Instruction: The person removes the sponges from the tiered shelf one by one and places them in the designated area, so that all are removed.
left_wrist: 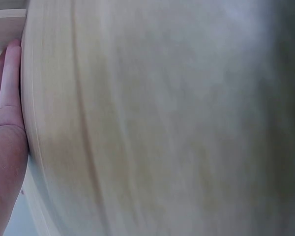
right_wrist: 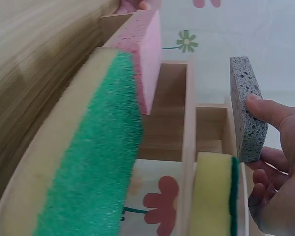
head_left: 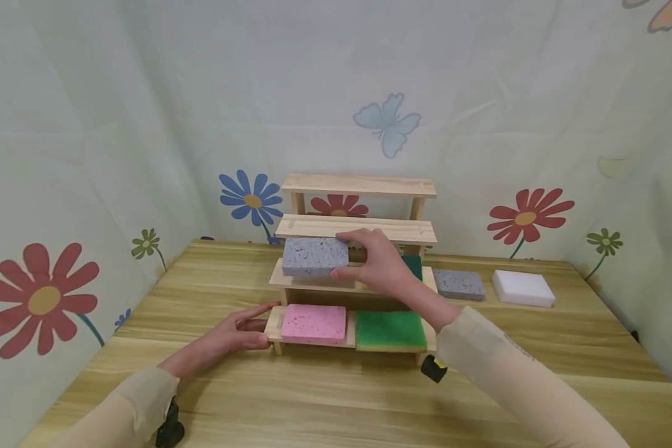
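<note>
My right hand [head_left: 378, 264] pinches a speckled grey sponge [head_left: 315, 255] by its right end, thumb in front. The sponge is over the left part of the second step of a tiered wooden rack [head_left: 358, 229]. In the right wrist view, pores show on its face. My left hand [head_left: 232, 336] touches the left end of the bottom step, its fingers extended in the left wrist view. A pink sponge [head_left: 313, 323] and a green-topped yellow sponge [head_left: 391, 330] lie side by side on that step. Partly hidden behind my right hand, a dark green and yellow sponge [right_wrist: 212, 196] sits on the second step.
On the table [head_left: 515, 398] right of the rack lie another grey sponge [head_left: 459, 284] and a white sponge [head_left: 523, 288]. Behind the rack hangs a curtain [head_left: 325, 81] printed with flowers and butterflies. The two upper steps stand close over my right hand.
</note>
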Tool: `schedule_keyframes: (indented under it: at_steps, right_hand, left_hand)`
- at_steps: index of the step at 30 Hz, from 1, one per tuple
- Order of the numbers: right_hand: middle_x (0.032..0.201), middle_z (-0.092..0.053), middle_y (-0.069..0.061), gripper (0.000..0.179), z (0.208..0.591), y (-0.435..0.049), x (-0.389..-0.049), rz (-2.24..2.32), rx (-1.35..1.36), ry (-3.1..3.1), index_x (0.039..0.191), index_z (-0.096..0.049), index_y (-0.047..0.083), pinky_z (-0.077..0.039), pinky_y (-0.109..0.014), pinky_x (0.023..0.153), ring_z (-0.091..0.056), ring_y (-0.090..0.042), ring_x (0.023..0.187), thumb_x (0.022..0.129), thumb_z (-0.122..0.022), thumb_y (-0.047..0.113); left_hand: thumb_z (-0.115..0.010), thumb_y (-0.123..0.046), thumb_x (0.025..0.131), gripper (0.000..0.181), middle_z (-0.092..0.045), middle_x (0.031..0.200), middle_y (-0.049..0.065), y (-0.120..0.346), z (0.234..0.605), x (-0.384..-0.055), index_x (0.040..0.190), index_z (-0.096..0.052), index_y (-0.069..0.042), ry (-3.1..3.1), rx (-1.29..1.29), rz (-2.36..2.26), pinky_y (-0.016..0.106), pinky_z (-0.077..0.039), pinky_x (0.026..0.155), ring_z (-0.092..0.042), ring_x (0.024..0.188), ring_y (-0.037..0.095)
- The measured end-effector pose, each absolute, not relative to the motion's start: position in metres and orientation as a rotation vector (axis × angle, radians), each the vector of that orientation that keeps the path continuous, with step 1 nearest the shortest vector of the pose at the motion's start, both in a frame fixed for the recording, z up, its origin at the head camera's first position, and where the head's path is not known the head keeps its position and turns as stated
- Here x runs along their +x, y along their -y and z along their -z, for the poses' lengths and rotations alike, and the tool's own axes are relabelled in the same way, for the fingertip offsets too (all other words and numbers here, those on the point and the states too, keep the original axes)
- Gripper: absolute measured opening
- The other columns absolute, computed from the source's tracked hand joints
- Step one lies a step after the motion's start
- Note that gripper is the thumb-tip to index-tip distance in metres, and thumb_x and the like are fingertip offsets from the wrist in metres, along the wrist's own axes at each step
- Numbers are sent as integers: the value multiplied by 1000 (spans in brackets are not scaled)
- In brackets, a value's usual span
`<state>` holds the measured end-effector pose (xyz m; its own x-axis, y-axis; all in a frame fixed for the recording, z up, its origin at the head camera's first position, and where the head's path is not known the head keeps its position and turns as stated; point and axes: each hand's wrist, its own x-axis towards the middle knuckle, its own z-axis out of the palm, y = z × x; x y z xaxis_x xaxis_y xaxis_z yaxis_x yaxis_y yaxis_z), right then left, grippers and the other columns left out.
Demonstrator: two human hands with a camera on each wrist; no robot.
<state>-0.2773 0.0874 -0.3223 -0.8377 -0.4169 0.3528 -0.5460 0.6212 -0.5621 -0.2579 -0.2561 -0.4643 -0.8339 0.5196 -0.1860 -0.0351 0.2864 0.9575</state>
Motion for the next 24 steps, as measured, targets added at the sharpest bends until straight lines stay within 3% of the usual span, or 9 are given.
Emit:
schedule_keyframes:
  at_steps: [6,9,15,24]
  right_hand:
    - [136,-61,-2,67,311,-95,-270,-1042,755,2632,136,-60,18,-49,-36,81,-53,-30,106,77,-84,39]
    - [137,-60,-2,66,307,-99,-266,-1033,752,2613,136,-60,18,-50,-35,84,-53,-28,108,78,-84,37]
    - [140,-59,-2,67,304,-109,-261,-1034,754,2583,138,-59,20,-54,-45,89,-52,-23,109,79,-83,37]
    - [135,-62,-1,65,301,-133,-256,-1098,708,2507,137,-60,21,-51,-43,88,-51,-25,109,78,-85,32]
  left_hand:
    - [-65,-22,95,74,-38,157,19,256,464,-257,157,-26,-31,-2101,442,-1569,31,-54,103,-48,137,29]
    - [-65,-22,95,74,-37,157,19,256,463,-256,157,-26,-30,-2091,437,-1578,30,-55,103,-49,137,28]
    - [-66,-20,95,77,-36,157,23,255,462,-255,158,-23,-25,-2049,431,-1614,31,-56,102,-53,133,23]
    - [-68,-16,93,80,-36,155,27,254,460,-254,159,-22,-17,-2014,433,-1657,32,-57,100,-57,128,19]
